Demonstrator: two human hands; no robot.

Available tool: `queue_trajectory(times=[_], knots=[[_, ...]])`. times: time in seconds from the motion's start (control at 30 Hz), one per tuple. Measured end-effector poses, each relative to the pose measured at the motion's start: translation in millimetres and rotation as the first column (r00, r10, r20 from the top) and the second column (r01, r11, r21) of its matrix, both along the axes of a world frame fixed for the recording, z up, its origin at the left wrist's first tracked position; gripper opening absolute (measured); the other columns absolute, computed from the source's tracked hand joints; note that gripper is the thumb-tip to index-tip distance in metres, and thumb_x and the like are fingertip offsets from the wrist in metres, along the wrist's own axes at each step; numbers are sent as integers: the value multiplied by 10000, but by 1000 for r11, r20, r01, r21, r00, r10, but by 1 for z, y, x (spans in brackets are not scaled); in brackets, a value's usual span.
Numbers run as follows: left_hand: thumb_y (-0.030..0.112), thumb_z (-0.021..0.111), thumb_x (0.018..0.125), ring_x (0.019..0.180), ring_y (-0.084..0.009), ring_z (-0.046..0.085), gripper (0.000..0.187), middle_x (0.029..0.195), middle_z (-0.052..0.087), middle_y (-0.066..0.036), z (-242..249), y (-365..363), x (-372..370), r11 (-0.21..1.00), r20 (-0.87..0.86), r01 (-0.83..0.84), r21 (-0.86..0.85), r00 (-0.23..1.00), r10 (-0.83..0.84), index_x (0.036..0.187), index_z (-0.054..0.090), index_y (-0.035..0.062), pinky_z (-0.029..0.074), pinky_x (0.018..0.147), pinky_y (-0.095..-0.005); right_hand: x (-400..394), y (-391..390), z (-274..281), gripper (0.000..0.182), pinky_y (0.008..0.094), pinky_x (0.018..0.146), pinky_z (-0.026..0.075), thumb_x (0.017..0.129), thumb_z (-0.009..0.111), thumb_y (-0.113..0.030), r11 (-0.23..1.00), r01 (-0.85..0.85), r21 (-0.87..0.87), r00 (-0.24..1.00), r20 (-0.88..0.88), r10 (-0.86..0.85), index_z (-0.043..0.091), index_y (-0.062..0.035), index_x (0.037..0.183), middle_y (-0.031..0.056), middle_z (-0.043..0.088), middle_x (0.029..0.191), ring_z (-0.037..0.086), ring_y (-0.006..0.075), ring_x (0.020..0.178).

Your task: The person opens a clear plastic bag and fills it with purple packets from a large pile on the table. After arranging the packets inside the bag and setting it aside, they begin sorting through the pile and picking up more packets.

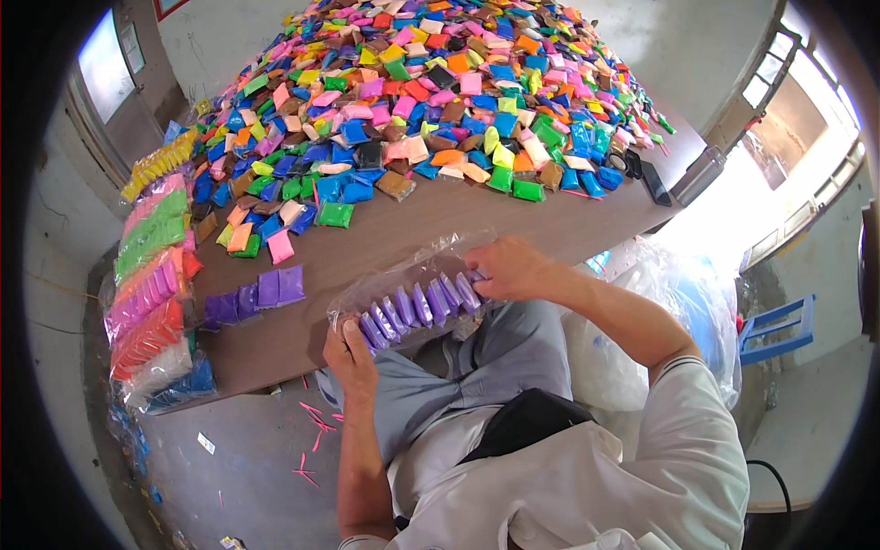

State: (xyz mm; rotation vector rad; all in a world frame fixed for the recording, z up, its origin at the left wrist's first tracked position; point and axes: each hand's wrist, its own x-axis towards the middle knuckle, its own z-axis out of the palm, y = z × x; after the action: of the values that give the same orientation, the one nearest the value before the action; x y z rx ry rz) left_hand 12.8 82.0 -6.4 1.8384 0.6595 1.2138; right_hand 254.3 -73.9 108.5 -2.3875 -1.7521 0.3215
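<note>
A clear plastic bag (390, 280) with a row of several purple packets (422, 304) in it is held over my lap at the table's front edge. My left hand (351, 353) grips the bag's left end, thumb on top near the last packet. At the right end, my right hand (504, 268) has its fingers closed on the bag beside the packets. More purple packets (268, 291) lie in a short overlapping row on the brown table (367, 234), left of the bag.
A large heap of colourful packets (440, 101) covers the table's far side. Filled bags (151, 284) line its left edge. At the right are a phone (655, 183), a metal container (699, 176), a big plastic bag (623, 357) and a blue stool (777, 330).
</note>
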Motion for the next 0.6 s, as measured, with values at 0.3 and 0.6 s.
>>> queue_trajectory(times=[0.3, 0.6], knots=[[200, 443, 1000, 754, -243, 593, 292, 838, 628, -138, 1, 0, -1, 1000, -10, 20, -12, 1000, -20, 949, 619, -27, 470, 696, -365, 1, 4, 85, 224, 325, 616, 516, 929, 564, -194, 984, 166, 61, 893, -434, -123, 666, -10, 1007, 106, 691, 761, 674, 181, 696], [209, 466, 994, 812, -246, 611, 262, 876, 645, -133, 7, -5, -4, 997, -4, 3, -75, 1000, -3, 992, 614, -7, 476, 766, -367, -40, 144, 52, 175, 444, 686, 514, 779, 577, -154, 814, -326, 480, 928, 0, 372, 710, -82, 867, 128, 692, 822, 668, 318, 783]])
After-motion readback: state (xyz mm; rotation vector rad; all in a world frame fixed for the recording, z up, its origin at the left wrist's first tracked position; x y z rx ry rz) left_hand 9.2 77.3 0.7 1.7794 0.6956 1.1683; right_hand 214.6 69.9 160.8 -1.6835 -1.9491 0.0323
